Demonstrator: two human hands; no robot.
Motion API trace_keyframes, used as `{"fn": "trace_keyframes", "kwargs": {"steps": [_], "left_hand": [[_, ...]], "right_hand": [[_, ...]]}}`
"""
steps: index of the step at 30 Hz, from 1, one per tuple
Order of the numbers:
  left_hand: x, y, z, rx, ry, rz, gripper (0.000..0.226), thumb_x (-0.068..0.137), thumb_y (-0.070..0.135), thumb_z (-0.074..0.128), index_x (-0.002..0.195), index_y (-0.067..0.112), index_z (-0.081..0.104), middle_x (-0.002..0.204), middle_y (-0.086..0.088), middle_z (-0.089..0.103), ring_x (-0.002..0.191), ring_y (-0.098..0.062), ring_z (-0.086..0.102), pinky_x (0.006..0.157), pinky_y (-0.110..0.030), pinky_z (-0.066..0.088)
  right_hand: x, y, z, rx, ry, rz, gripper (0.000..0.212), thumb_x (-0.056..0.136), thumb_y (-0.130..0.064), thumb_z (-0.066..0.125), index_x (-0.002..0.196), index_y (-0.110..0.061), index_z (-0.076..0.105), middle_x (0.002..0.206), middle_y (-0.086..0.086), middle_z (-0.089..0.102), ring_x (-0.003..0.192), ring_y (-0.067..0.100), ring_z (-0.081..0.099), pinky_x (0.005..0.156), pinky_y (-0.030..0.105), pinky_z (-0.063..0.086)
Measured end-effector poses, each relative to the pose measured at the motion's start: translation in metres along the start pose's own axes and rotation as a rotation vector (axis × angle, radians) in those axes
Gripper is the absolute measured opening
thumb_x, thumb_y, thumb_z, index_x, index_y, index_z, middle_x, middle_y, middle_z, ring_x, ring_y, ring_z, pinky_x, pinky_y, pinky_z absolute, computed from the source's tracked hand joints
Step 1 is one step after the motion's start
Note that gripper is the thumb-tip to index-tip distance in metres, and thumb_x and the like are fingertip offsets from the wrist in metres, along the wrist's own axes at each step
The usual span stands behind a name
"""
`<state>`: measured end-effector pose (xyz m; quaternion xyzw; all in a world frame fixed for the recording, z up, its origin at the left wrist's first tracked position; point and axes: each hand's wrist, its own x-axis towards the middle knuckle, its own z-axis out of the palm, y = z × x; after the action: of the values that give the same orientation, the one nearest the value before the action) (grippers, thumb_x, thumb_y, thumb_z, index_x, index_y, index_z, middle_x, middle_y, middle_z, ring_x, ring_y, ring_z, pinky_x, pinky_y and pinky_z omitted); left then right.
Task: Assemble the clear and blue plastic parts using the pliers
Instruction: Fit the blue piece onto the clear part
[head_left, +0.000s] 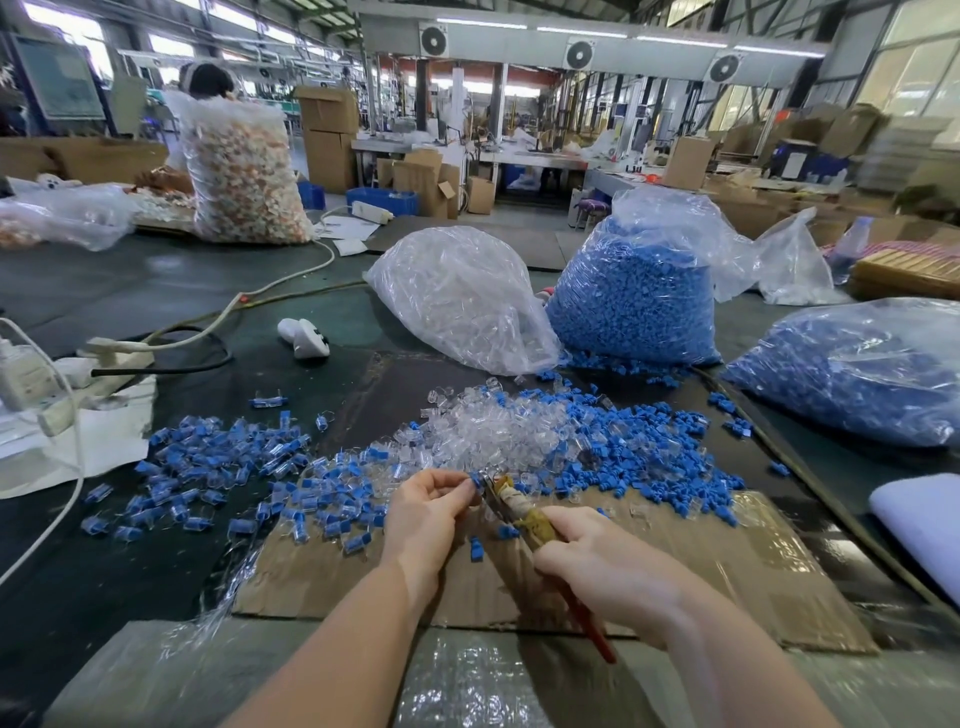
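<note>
My right hand (608, 566) grips the taped handles of the pliers (524, 512), whose jaws point up and left. My left hand (426, 512) pinches a small blue and clear part (475, 479) right at the jaws. Just beyond lie a heap of loose clear parts (498, 431) and a heap of loose blue parts (660, 452). A spread of joined blue-and-clear pieces (223, 467) covers the table to the left. A lone blue part (475, 549) lies on the cardboard between my hands.
A flattened cardboard sheet (727, 561) lies under my hands. Behind the heaps stand a bag of clear parts (462, 301) and two bags of blue parts (634, 306) (857, 369). Cables and a power strip (104, 364) lie at the left. A white cloth (924, 525) sits at the right.
</note>
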<state>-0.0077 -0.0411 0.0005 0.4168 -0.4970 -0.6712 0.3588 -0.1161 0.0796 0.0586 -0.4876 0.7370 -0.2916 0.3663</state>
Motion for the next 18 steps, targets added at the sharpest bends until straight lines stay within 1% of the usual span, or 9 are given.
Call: {"fn": "trace_keyframes", "kwargs": {"steps": [3,5,7,8,10,12,15,17,18], "left_hand": [[-0.0005,0.0002,0.0013,0.001,-0.001,-0.001,0.006,0.087,0.007,0.061,0.093,0.006,0.064,0.084,-0.017,0.070,0.069,-0.021,0.068,0.058,-0.026,0.055],[-0.0009,0.0004,0.0019,0.007,0.004,0.002,0.005,0.087,0.007,0.061,0.092,0.006,0.063,0.084,-0.016,0.070,0.068,-0.020,0.068,0.056,-0.025,0.055],[-0.0012,0.0001,0.0025,0.024,0.001,0.006,0.005,0.088,0.008,0.061,0.093,0.007,0.063,0.084,-0.016,0.070,0.072,-0.022,0.068,0.058,-0.026,0.055],[-0.0014,-0.0004,0.0027,0.041,0.000,0.012,0.005,0.088,0.008,0.060,0.093,0.008,0.063,0.085,-0.015,0.070,0.074,-0.023,0.069,0.061,-0.027,0.056],[-0.0017,-0.0012,0.0024,0.071,0.001,0.025,0.005,0.088,0.007,0.059,0.092,0.009,0.062,0.086,-0.014,0.070,0.078,-0.024,0.068,0.064,-0.028,0.056],[-0.0016,-0.0015,0.0017,0.064,-0.002,0.023,0.005,0.089,0.008,0.059,0.093,0.009,0.062,0.087,-0.014,0.069,0.079,-0.024,0.068,0.065,-0.029,0.055],[-0.0012,-0.0008,0.0005,0.049,-0.014,0.008,0.006,0.089,0.008,0.058,0.094,0.009,0.062,0.088,-0.015,0.069,0.079,-0.024,0.068,0.063,-0.027,0.055],[-0.0020,-0.0002,0.0001,0.038,-0.024,0.002,0.007,0.089,0.008,0.058,0.094,0.008,0.062,0.088,-0.015,0.069,0.077,-0.023,0.068,0.060,-0.025,0.053],[-0.0025,-0.0001,-0.0001,0.036,-0.028,0.002,0.007,0.089,0.008,0.058,0.094,0.008,0.062,0.088,-0.015,0.069,0.077,-0.022,0.068,0.060,-0.025,0.053]], "right_hand": [[-0.0003,0.0007,-0.0026,0.043,-0.040,0.009,0.021,0.088,-0.011,0.046,0.070,-0.021,0.047,0.066,-0.006,0.045,0.050,0.006,0.038,0.044,0.016,0.030],[0.0001,-0.0001,-0.0036,0.058,-0.057,0.019,0.018,0.088,-0.011,0.046,0.073,-0.020,0.047,0.068,-0.004,0.046,0.050,0.007,0.041,0.046,0.017,0.032],[0.0005,-0.0017,-0.0040,0.105,-0.080,0.036,0.016,0.089,-0.011,0.047,0.074,-0.018,0.050,0.068,-0.006,0.054,0.053,0.004,0.052,0.050,0.015,0.039],[0.0004,-0.0024,-0.0040,0.124,-0.091,0.043,0.016,0.088,-0.011,0.048,0.074,-0.018,0.051,0.069,-0.006,0.058,0.059,0.005,0.056,0.055,0.016,0.042],[0.0003,-0.0029,-0.0031,0.104,-0.089,0.040,0.017,0.087,-0.012,0.048,0.073,-0.020,0.052,0.067,-0.009,0.060,0.063,0.007,0.056,0.061,0.020,0.043],[-0.0005,-0.0037,-0.0022,0.068,-0.069,0.022,0.020,0.087,-0.010,0.047,0.071,-0.021,0.051,0.062,-0.012,0.059,0.057,0.005,0.051,0.056,0.017,0.042],[-0.0020,-0.0059,0.0004,-0.011,-0.035,0.002,0.023,0.088,-0.010,0.045,0.068,-0.022,0.048,0.064,-0.008,0.052,0.049,0.003,0.043,0.046,0.012,0.034],[-0.0028,-0.0071,0.0031,-0.069,-0.014,0.010,0.024,0.090,-0.010,0.043,0.069,-0.022,0.048,0.064,-0.007,0.050,0.042,-0.003,0.042,0.043,0.009,0.032],[-0.0030,-0.0071,0.0047,-0.089,-0.008,0.021,0.024,0.092,-0.011,0.043,0.071,-0.022,0.048,0.065,-0.007,0.051,0.041,-0.004,0.043,0.042,0.009,0.032]]}}
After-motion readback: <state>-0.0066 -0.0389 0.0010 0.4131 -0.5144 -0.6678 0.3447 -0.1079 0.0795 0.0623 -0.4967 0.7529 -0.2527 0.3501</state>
